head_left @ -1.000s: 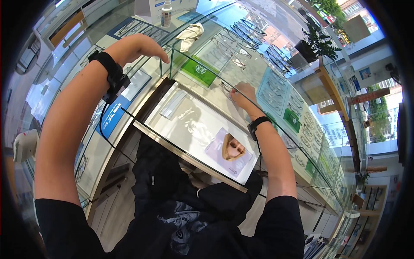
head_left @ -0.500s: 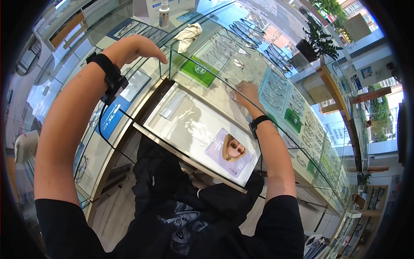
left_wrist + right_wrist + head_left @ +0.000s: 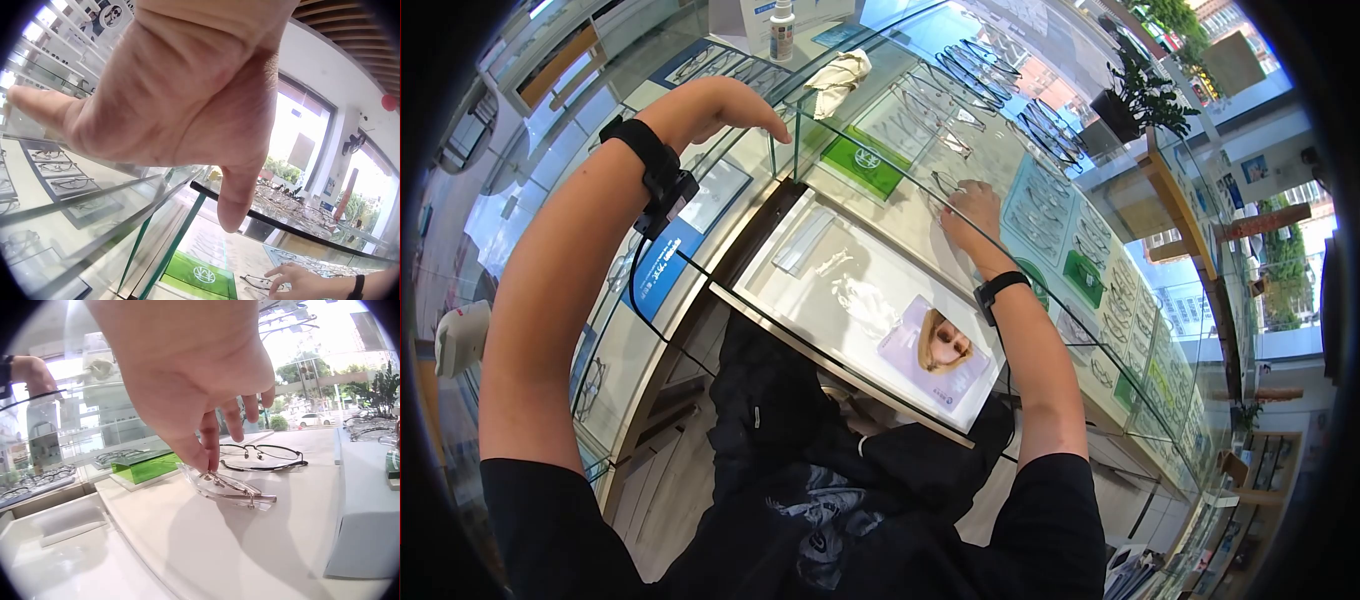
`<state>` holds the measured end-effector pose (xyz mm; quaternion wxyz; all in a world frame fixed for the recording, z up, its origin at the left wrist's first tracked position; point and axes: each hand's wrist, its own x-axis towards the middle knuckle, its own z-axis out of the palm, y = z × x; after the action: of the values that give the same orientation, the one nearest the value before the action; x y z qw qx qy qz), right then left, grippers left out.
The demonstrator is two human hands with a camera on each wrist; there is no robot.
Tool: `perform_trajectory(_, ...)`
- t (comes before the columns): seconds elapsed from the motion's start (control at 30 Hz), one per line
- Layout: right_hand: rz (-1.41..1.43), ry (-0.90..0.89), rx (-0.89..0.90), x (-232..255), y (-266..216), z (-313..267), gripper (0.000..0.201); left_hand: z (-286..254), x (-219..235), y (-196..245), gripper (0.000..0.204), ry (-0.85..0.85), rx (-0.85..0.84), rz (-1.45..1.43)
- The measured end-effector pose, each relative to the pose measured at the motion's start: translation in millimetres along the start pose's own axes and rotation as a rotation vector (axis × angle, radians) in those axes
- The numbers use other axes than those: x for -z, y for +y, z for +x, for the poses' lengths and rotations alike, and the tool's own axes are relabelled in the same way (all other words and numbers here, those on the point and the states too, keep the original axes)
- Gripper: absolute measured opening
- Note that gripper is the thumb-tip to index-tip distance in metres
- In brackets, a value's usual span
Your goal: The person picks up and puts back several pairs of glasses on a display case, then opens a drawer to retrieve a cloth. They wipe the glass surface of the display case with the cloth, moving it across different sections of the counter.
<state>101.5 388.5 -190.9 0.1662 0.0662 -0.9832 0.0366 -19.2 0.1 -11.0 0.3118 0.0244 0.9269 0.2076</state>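
Note:
My right hand (image 3: 970,215) reaches inside the glass display case, low over its pale shelf. In the right wrist view, its thumb and index finger pinch a clear-framed pair of eyeglasses (image 3: 265,498) with folded temples. A dark-rimmed pair of eyeglasses (image 3: 269,468) lies just beyond, on the shelf. My left hand (image 3: 718,108) is at the case's glass edge, fingers extended and thumb apart, holding nothing. Beside that edge, inside the case, sits a green box (image 3: 860,165) with a white emblem.
An open white drawer (image 3: 830,310) holding a lilac card (image 3: 935,352) extends over my lap. Blue trays (image 3: 1038,205) of eyeglasses stand right of my right hand. A crumpled cloth (image 3: 838,82) and a spray bottle (image 3: 782,35) are at the far side.
My right hand has shifted slightly to the right over the shelf, and the dark-rimmed eyeglasses now show beyond its fingers. The left hand has stayed nearly still.

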Motion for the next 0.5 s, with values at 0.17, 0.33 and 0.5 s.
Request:
perform_trajectory(0.17, 0.004, -0.018, 0.017, -9, 1, -2, 0.010, -6, 1, 3, 0.110, 0.014, -0.013, 0.010)
perform_trajectory(0.33, 0.019, 0.001, 0.057, -5, -2, -6, 0.008, -14, 0, 6, 0.100, -0.039, 0.017, 0.032)
perform_trajectory(0.5, -0.008, 0.012, 0.045, 8, -16, -8, 0.014, -12, 2, 7, 0.099, -0.045, 0.041, 0.023)
